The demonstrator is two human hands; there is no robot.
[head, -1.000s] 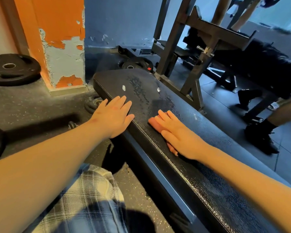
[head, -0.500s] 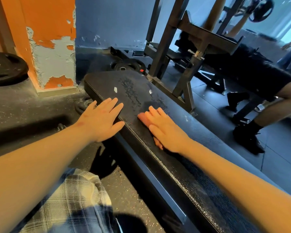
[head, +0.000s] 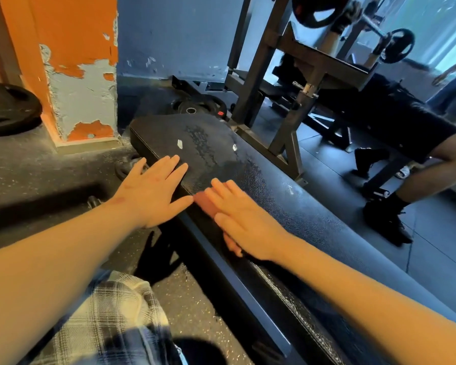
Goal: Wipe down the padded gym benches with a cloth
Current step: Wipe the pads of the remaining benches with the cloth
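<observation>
A long black padded bench runs from the near right to the far middle, with white scuffs and a damp-looking patch at its far end. My right hand lies flat on the pad and presses a pinkish-red cloth against it. Only the cloth's edges show past my fingers and under my palm. My left hand rests flat on the bench's left edge with its fingers spread, holding nothing. Its thumb almost touches the cloth.
An orange pillar with peeling paint stands far left, with a weight plate beside it. More plates lie beyond the bench end. To the right stands a steel rack, where a person lies under a barbell.
My right hand has slid the cloth a little leftward across the pad, closer to my left hand. The view has tipped up, so more of the rack and barbell shows.
</observation>
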